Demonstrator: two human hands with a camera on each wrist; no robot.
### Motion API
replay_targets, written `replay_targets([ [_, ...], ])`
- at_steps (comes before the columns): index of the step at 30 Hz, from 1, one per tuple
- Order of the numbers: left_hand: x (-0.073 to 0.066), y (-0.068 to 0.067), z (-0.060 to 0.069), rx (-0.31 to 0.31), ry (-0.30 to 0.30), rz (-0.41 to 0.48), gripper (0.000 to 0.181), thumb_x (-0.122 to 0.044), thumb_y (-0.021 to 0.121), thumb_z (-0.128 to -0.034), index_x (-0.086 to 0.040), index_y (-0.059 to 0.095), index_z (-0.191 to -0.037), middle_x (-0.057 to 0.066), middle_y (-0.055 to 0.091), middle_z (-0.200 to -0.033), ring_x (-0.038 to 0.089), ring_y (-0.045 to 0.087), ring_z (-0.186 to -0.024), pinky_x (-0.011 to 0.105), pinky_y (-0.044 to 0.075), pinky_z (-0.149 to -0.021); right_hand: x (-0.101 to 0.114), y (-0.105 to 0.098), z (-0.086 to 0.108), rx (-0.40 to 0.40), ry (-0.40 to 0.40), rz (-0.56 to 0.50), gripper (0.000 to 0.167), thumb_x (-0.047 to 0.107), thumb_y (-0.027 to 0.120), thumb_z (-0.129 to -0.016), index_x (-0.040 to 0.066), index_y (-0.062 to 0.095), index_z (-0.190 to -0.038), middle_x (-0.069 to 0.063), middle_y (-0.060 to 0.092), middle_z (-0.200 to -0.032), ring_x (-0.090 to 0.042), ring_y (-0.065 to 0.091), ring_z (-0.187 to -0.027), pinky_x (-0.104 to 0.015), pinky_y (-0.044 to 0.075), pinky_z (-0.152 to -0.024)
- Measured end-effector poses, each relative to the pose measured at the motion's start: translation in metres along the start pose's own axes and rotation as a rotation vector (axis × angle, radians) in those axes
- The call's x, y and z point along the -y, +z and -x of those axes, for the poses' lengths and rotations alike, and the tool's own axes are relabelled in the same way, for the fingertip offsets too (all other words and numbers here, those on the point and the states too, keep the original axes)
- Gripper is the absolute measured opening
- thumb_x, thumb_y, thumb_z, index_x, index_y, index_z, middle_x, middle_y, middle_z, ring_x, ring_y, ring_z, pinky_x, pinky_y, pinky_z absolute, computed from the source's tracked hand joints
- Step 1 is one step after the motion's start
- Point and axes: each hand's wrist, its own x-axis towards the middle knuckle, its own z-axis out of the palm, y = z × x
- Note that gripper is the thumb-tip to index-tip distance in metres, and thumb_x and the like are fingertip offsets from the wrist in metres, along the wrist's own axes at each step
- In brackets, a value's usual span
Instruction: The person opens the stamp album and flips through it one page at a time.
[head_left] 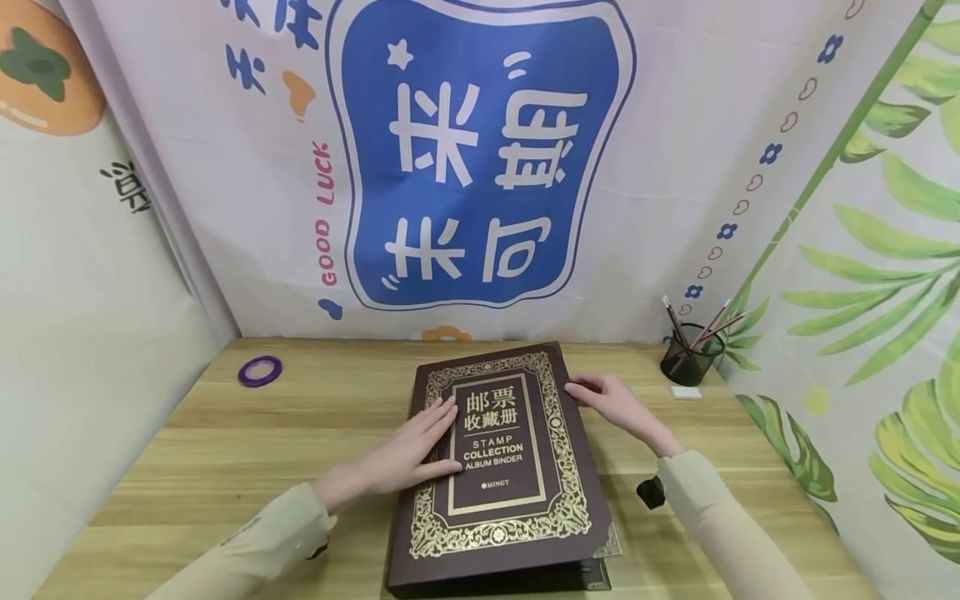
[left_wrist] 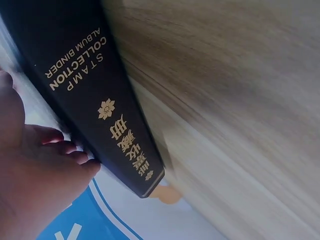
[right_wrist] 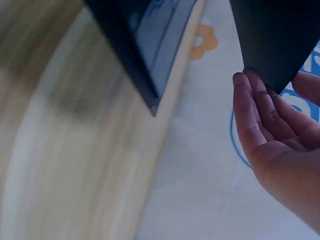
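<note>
Album (head_left: 501,492) lies on the worktop (head_left: 315,417) in the head view, long axis near to far; the left hand (head_left: 412,450) rests flat across its left half, gripping nothing, while the right hand (head_left: 617,405) meets its right edge. Left wrist view: the spine (left_wrist: 95,95) lines the left side. Right wrist view: the right hand pinches the raised cover (right_wrist: 277,42) near its far corner.

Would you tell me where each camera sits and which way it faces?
Head: worn on the head, facing forward and down onto the binder and table; left hand, right hand and both sleeves show.
Left wrist: worn there, facing the binder's spine; part of the left hand shows.
Right wrist: worn there, facing the raised cover; the right hand shows, pinching it.
Shared: head and right wrist show the right hand and orange flower.
</note>
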Motion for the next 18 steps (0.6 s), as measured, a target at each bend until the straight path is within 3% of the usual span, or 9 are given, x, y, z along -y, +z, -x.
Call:
replay_targets([
  [8, 0.001, -0.006, 0.006, -0.029, -0.024, 0.101, 0.086, -0.047, 0.059, -0.0968, 0.0, 0.019, -0.157, 0.018, 0.011, -0.167, 0.041, 0.013, -0.154, 0.058, 0.021, -0.121, 0.03, -0.004, -0.008, -0.037, -0.067, -0.081, 0.048, 0.029, 0.054, -0.103, -0.005, 0.055, -0.137, -0.026, 0.062, -0.133, -0.037, 0.065, -0.119, -0.039, 0.054, -0.099],
  [13, -0.005, -0.011, 0.007, -0.021, -0.125, 0.219, 0.087, -0.051, 0.055, -0.0978, -0.004, 0.015, -0.159, 0.015, 0.005, -0.168, 0.039, 0.009, -0.155, 0.058, 0.018, -0.122, 0.048, -0.003, -0.015, -0.047, -0.124, -0.104, 0.047, 0.031, 0.054, -0.103, -0.001, 0.057, -0.137, -0.023, 0.062, -0.135, -0.035, 0.065, -0.119, -0.043, 0.054, -0.099],
  [18, -0.023, -0.02, 0.004, -0.043, -0.204, 0.295, 0.087, -0.053, 0.054, -0.098, -0.006, 0.015, -0.159, 0.013, 0.005, -0.168, 0.036, 0.008, -0.156, 0.058, 0.016, -0.123, 0.064, 0.0, -0.022, -0.045, -0.159, -0.103, 0.048, 0.035, 0.055, -0.102, 0.002, 0.058, -0.138, -0.02, 0.062, -0.137, -0.033, 0.065, -0.12, -0.04, 0.055, -0.099],
])
